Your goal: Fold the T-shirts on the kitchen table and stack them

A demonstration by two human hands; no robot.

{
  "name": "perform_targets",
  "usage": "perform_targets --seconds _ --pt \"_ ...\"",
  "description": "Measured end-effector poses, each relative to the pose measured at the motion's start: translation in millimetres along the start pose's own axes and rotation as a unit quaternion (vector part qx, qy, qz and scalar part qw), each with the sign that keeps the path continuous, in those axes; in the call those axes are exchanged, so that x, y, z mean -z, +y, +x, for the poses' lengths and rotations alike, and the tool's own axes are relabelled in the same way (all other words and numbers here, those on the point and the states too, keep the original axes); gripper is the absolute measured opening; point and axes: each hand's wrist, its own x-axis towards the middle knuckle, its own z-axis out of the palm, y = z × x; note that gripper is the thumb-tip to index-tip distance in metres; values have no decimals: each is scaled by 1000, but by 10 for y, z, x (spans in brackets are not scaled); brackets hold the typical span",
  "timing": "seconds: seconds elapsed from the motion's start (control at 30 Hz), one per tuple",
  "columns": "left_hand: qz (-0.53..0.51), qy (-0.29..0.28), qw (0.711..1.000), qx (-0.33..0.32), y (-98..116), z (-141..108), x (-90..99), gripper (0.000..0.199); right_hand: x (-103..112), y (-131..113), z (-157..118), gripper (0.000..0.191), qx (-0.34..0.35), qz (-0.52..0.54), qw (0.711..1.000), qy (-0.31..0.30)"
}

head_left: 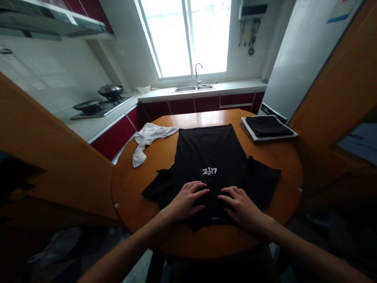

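At lower centre, left hand [186, 200] and right hand [240, 204] lie unclenched, grasping nothing, on a black shirt [210, 147]; uneven pushing could wrinkle it.

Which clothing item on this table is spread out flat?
The black T-shirt with white lettering, beneath your left hand and right hand. The white garment is bunched up, and the pile at right is folded.

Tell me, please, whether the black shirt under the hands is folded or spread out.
Spread out: the black shirt lies broadly across the table, with a sleeve out to each side and its white lettering showing.
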Motion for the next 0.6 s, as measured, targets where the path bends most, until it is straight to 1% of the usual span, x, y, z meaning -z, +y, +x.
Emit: perform_targets --seconds 0.03,0.07,0.13,0.2,0.27,0.3,0.37,0.47,0.53,0.6 --pt "11 1 1000 -2 -12 -13 -11 59 -12 4 -14 47 -7 -4 1000 14" --pt "14 5 1000 -4 -11 -30 -11 58 -18 4 -32 44 -14 -3 999 28" --pt "4 14 1000 -17 32 -73 19 45 -16 -2 -77 32 -9 8 999 46" --pt "-8 -1 999 -45 113 -119 63 30 -7 -14 -130 16 32 16 999 32" --pt "-3 -39 996 -81 201 -165 85 25 -8 -25 -180 5 78 6 997 1" --pt "8 -56 994 -98 239 -186 79 25 -15 -28 -202 3 93 -4 996 -10" --pt "38 -70 990 -117 297 -224 39 22 -38 -30 -232 7 110 -30 993 -14" --pt "93 -63 986 -125 346 -260 -41 18 -70 -29 -244 17 138 -66 988 -12" --pt "118 -62 981 -138 367 -273 -64 18 -74 -33 -243 19 149 -74 986 -19" --pt "115 -65 980 -148 381 -282 -50 23 -58 -43 -247 17 148 -68 986 -33"
